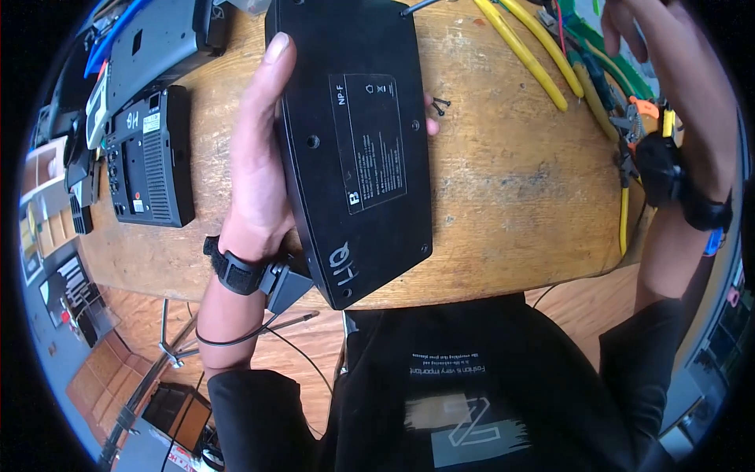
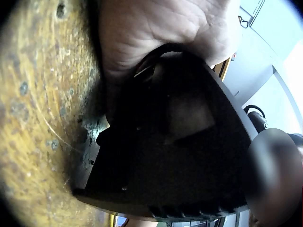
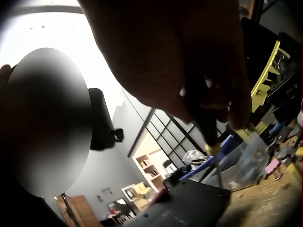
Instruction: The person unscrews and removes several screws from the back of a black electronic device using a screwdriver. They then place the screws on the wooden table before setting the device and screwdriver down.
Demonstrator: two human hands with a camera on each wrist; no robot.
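A black, flat electronic housing (image 1: 370,259) with a printed label reading NP-F is tilted above the wooden table. My left hand (image 1: 259,157) grips it from underneath, thumb along the left edge, fingertips showing past the right edge. From the left wrist view, the palm (image 2: 165,23) lies against the end of the dark housing (image 2: 142,165). My right hand (image 1: 629,31) is partly cut off at the top of the head view. In the right wrist view it holds a screwdriver (image 3: 207,125), whose shaft meets a corner of the housing (image 3: 189,203).
Two small dark screws (image 1: 442,105) lie right of the housing. A similar black device (image 1: 169,169) and a larger black case (image 1: 161,47) stand on the left. Yellow-handled tools (image 1: 527,55) and pliers (image 1: 625,149) lie at the right of the table (image 1: 511,212).
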